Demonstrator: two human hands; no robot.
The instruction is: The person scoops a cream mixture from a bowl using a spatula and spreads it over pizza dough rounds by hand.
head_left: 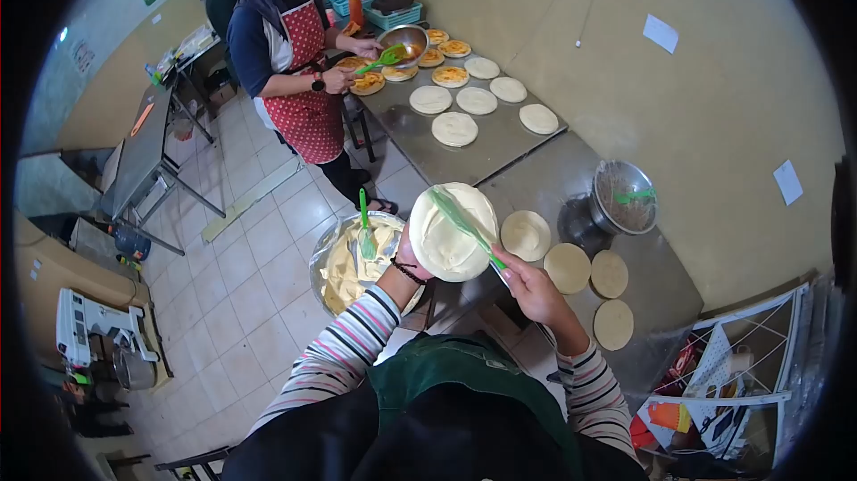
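Note:
My left hand (411,253) holds up a round flat cake (451,253) covered with pale cream, its fingers mostly hidden beneath it. In my right hand (536,289) is a green spatula (464,224), its blade lying across the cream on top. Below and left of the cake stands a large bowl of pale cream (344,271) with another green spatula (367,240) in it. Just right of the held cake, a cream-topped round (526,236) lies on the metal table, near plain rounds (567,268).
A co-worker in a red dotted apron (299,115) holds a metal bowl (406,42) and green spatula at the far table (393,120), among several coated rounds. A steel pot (625,200) stands by the right wall. A wire rack (732,374) is at lower right.

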